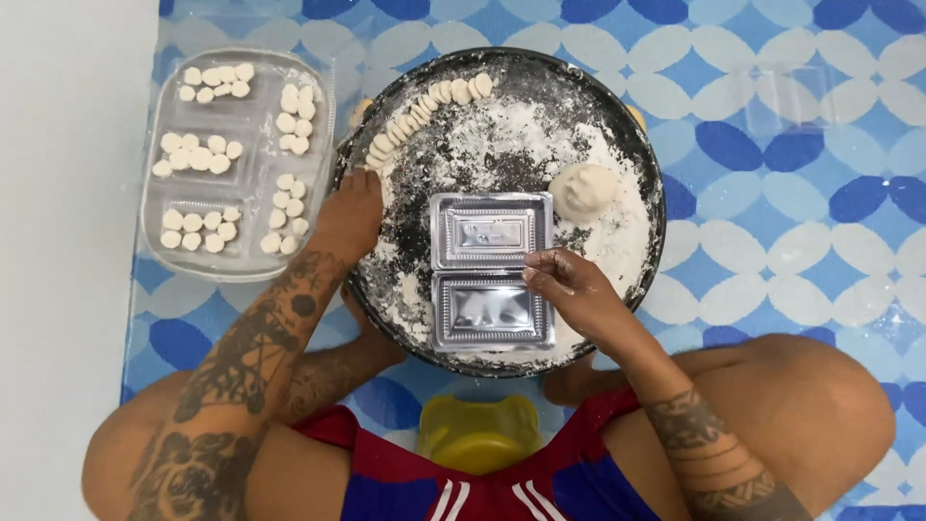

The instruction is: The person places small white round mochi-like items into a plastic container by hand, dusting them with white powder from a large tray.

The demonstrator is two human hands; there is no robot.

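Observation:
A round black tray [644, 159] dusted with flour lies on a blue-and-white patterned mat. On it sits a shiny metal mould [490, 270] with two rectangular hollows, a ball of dough [584, 188], and a curved row of small dough pieces [420, 111] along the far rim. My left hand [349, 217] rests at the tray's left rim, near the lower end of that row, fingers curled; whether it holds a piece is hidden. My right hand [571, 289] touches the mould's right edge with its fingertips.
A clear plastic container [318, 154] with several compartments of small dough pieces stands left of the tray. A yellow stool [479, 434] shows between my knees at the bottom. White floor runs along the left; the patterned mat [801, 193] extends right.

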